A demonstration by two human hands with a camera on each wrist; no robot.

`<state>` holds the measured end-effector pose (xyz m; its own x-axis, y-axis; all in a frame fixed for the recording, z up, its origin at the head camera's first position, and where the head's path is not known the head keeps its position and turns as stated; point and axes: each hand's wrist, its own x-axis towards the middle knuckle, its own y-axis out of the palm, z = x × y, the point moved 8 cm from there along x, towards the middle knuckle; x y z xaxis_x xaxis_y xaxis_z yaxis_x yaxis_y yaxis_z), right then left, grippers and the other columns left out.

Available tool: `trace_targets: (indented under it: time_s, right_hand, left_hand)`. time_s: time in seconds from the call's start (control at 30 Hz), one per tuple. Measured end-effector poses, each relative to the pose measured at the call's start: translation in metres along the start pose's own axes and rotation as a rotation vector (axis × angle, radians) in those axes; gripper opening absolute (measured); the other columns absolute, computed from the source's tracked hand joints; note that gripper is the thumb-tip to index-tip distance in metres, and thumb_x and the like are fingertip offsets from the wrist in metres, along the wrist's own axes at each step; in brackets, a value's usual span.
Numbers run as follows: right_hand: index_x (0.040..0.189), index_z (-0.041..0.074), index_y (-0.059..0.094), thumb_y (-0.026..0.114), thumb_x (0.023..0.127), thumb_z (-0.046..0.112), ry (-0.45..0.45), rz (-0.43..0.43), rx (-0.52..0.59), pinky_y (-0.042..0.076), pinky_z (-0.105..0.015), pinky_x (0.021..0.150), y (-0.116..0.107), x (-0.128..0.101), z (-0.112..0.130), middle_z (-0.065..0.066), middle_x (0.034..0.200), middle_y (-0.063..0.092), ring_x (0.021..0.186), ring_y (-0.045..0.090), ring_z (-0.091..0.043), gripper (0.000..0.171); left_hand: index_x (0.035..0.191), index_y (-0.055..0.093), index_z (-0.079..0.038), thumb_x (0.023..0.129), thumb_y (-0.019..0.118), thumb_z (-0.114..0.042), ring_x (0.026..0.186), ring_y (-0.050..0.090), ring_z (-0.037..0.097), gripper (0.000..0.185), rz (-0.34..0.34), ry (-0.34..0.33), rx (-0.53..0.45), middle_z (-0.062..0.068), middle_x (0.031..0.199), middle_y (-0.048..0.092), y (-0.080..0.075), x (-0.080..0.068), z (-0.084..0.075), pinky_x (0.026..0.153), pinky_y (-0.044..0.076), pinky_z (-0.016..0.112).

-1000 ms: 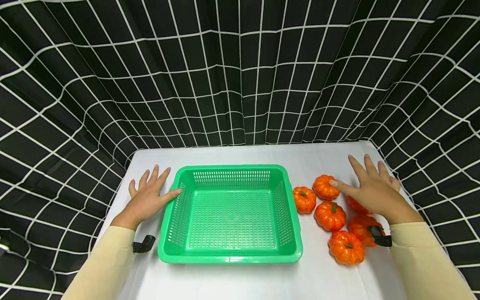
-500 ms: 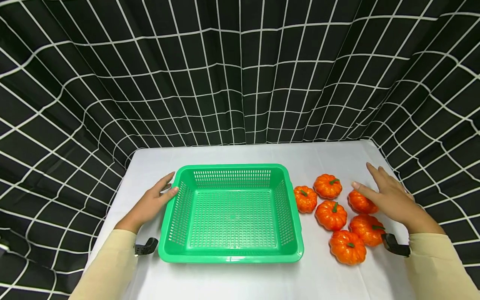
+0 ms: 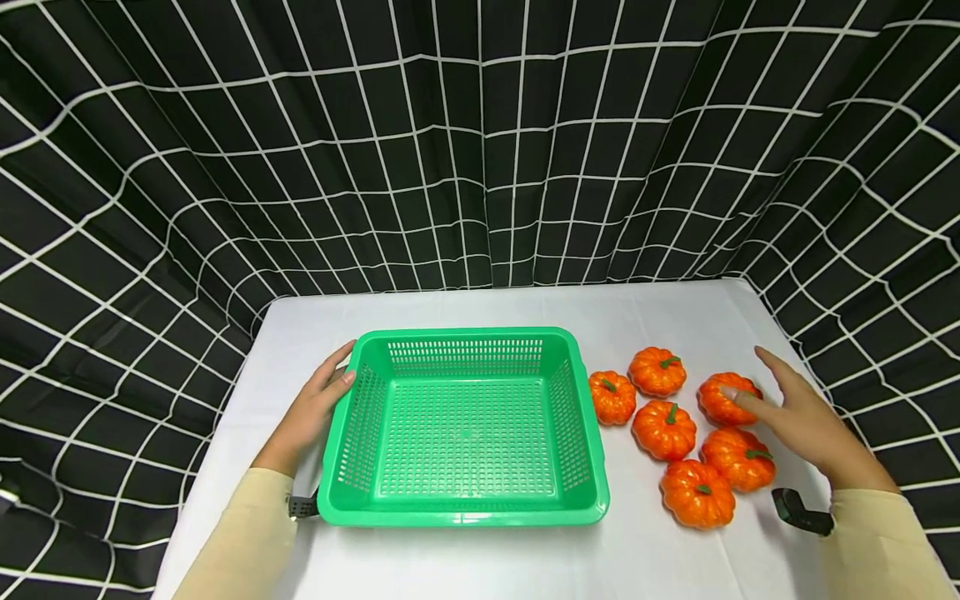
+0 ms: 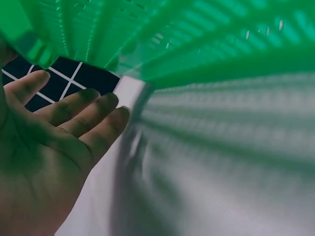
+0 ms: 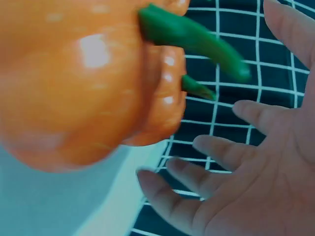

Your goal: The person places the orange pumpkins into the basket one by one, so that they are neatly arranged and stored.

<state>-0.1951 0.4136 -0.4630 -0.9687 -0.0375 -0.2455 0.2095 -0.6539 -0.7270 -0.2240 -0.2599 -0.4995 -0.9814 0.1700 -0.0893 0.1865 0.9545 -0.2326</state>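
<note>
A green plastic basket (image 3: 465,519) with slotted walls and nothing in it stands on the white-covered table. My left hand (image 3: 306,417) is at its left side, thumb at the rim; in the left wrist view the fingers (image 4: 93,120) are extended beside the wall. To the right of the basket lie several small orange pumpkins (image 3: 664,433) with green stems. My right hand (image 3: 813,425), fingers spread and holding nothing, is beside the rightmost pumpkin (image 3: 723,400), its thumb overlapping it in the head view. A large pumpkin (image 5: 74,93) fills the left of the right wrist view, apart from the fingers.
A black curtain (image 3: 495,167) with a white grid closes off the back and both sides of the table (image 3: 465,567). A small black wrist camera (image 3: 802,512) sits under the right wrist, near another pumpkin (image 3: 738,461).
My right hand has moved right and toward me, off the pumpkins it covered. My left hand has turned and come closer in against the basket's left side, its fingers dropping behind the rim.
</note>
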Motion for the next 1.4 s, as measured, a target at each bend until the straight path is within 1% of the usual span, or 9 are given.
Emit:
trace_targets:
  time_s: [0.23, 0.4, 0.57, 0.73, 0.97, 1.13, 1.23, 1.33, 1.4]
  right_hand:
    - [0.174, 0.003, 0.004, 0.063, 0.11, 0.043, -0.023, -0.052, 0.123, 0.032, -0.089, 0.098, 0.01, 0.0, -0.012, -0.045, 0.168, 0.008, 0.139, 0.025, -0.076, 0.096]
    - [0.173, 0.002, 0.013, 0.069, 0.108, 0.038, -0.019, -0.113, 0.165, 0.035, -0.088, 0.097, 0.017, -0.001, -0.02, -0.044, 0.168, 0.012, 0.138, 0.028, -0.074, 0.093]
    - [0.173, 0.002, 0.019, 0.069, 0.109, 0.038, -0.001, -0.139, 0.157, 0.031, -0.089, 0.099, 0.024, -0.001, -0.027, -0.044, 0.166, 0.014, 0.14, 0.026, -0.073, 0.089]
    - [0.171, 0.001, 0.025, 0.069, 0.109, 0.04, 0.03, -0.138, 0.159, 0.03, -0.088, 0.1, 0.029, -0.001, -0.034, -0.045, 0.164, 0.017, 0.14, 0.024, -0.072, 0.085]
    - [0.169, 0.001, 0.028, 0.07, 0.108, 0.041, 0.026, -0.151, 0.155, 0.042, -0.081, 0.097, 0.032, -0.001, -0.037, -0.041, 0.16, 0.027, 0.135, 0.034, -0.067, 0.085]
    - [0.17, 0.002, 0.026, 0.071, 0.108, 0.042, 0.032, -0.155, 0.167, 0.043, -0.081, 0.097, 0.033, -0.001, -0.039, -0.042, 0.161, 0.025, 0.135, 0.034, -0.068, 0.086]
    - [0.17, 0.002, 0.028, 0.072, 0.107, 0.041, 0.026, -0.166, 0.152, 0.057, -0.054, 0.09, 0.032, 0.0, -0.041, -0.04, 0.16, 0.028, 0.134, 0.036, -0.066, 0.085]
    - [0.169, 0.001, 0.03, 0.073, 0.107, 0.036, 0.008, -0.178, 0.146, 0.049, -0.022, 0.078, 0.031, 0.001, -0.042, -0.039, 0.159, 0.032, 0.132, 0.039, -0.063, 0.083]
    - [0.168, 0.0, 0.032, 0.074, 0.107, 0.033, -0.006, -0.184, 0.142, 0.043, -0.014, 0.073, 0.031, 0.001, -0.042, -0.039, 0.158, 0.034, 0.13, 0.041, -0.062, 0.081]
  left_hand:
    - [0.173, 0.034, -0.03, 0.118, 0.046, -0.039, 0.089, 0.074, 0.021, 0.056, -0.06, -0.013, -0.239, 0.022, 0.14, 0.058, 0.008, -0.003, 0.009, 0.075, 0.064, 0.042]
    - [0.174, 0.03, -0.024, 0.118, 0.039, -0.031, 0.103, 0.072, 0.022, 0.057, -0.034, 0.0, -0.351, 0.019, 0.152, 0.054, 0.018, -0.009, 0.011, 0.083, 0.063, 0.039]
    - [0.175, 0.026, -0.013, 0.109, 0.038, -0.017, 0.12, 0.067, 0.028, 0.067, -0.023, 0.035, -0.361, 0.027, 0.161, 0.044, 0.025, -0.012, 0.01, 0.096, 0.058, 0.037]
    - [0.175, 0.021, -0.009, 0.105, 0.035, -0.013, 0.124, 0.064, 0.027, 0.072, -0.003, 0.074, -0.373, 0.027, 0.167, 0.035, 0.028, -0.016, 0.01, 0.098, 0.057, 0.035]
    - [0.175, 0.019, -0.009, 0.103, 0.035, -0.016, 0.127, 0.063, 0.026, 0.075, 0.0, 0.08, -0.38, 0.024, 0.17, 0.034, 0.03, -0.017, 0.014, 0.099, 0.056, 0.035]
    - [0.175, 0.016, -0.005, 0.104, 0.033, -0.016, 0.13, 0.062, 0.022, 0.074, -0.017, 0.089, -0.393, 0.03, 0.17, 0.03, 0.031, -0.016, 0.016, 0.104, 0.053, 0.033]
    - [0.175, 0.014, -0.004, 0.105, 0.032, -0.018, 0.13, 0.061, 0.02, 0.073, -0.015, 0.084, -0.411, 0.031, 0.171, 0.027, 0.032, -0.017, 0.016, 0.105, 0.052, 0.031]
    - [0.175, 0.012, -0.006, 0.106, 0.03, -0.021, 0.13, 0.059, 0.021, 0.073, 0.0, 0.061, -0.43, 0.029, 0.172, 0.024, 0.035, -0.02, 0.018, 0.104, 0.052, 0.032]
    - [0.176, 0.011, -0.007, 0.106, 0.03, -0.023, 0.131, 0.058, 0.023, 0.073, 0.002, 0.051, -0.435, 0.028, 0.172, 0.024, 0.036, -0.02, 0.019, 0.105, 0.052, 0.032]
